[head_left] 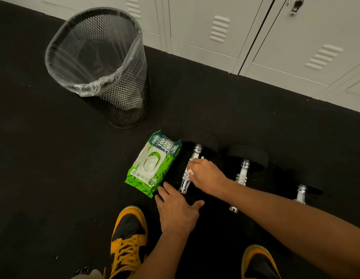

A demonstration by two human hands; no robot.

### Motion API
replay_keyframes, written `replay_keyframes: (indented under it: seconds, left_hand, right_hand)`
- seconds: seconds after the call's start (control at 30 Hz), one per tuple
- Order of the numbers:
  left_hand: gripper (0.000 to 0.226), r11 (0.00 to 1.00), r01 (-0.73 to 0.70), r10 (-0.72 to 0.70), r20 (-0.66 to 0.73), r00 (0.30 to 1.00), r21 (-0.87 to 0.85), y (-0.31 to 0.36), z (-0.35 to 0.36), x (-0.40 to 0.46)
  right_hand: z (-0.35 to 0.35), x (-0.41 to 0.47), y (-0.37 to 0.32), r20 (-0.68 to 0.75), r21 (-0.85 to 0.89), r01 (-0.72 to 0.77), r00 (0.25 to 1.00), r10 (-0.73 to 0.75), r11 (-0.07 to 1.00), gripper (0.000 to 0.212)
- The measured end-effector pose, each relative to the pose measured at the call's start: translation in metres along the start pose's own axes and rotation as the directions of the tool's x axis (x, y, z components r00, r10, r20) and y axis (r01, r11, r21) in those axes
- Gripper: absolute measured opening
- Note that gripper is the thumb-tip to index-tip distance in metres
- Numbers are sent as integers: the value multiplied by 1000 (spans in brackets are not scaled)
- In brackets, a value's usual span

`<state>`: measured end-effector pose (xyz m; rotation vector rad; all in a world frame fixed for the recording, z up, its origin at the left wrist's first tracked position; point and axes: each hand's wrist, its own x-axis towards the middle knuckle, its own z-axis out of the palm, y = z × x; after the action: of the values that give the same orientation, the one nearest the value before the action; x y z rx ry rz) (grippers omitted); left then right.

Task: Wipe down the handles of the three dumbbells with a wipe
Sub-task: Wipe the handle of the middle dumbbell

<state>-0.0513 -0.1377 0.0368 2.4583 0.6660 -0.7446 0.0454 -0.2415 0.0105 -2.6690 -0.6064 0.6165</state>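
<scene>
Wiping the first dumbbell handle (188, 171) just right of the wipes pack (153, 165), my right hand (207, 174) pinches the wipe (190, 171) while my left hand (176, 208), fingers spread, steadies its near end; two handles beyond look untouched.

black floor (54, 178), dumbbells (242, 174), wipes pack (153, 164), bin (106, 65)

gym locker room: lockers (225, 33), black rubber floor (44, 158), dumbbells (190, 170).
</scene>
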Motion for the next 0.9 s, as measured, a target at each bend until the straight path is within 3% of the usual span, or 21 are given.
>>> replay_keyframes:
  seconds: [0.23,0.7,0.8,0.9]
  left_hand:
    - [122,1000,-12,12,-15,1000,17,-1,1,-2]
    - [124,998,37,-37,-10,999,44,0,4,3]
    - [125,997,51,-50,-17,999,52,3,5,3]
    - [124,996,50,-48,-32,998,68,8,7,-1]
  right_hand:
    - [-8,4,30,-146,74,-112,982,121,991,18]
    - [-8,-30,46,-144,284,-178,964,225,942,19]
    - [-9,-51,57,-106,204,-158,978,182,966,21]
    - [-10,-73,71,-86,18,-84,993,86,996,25]
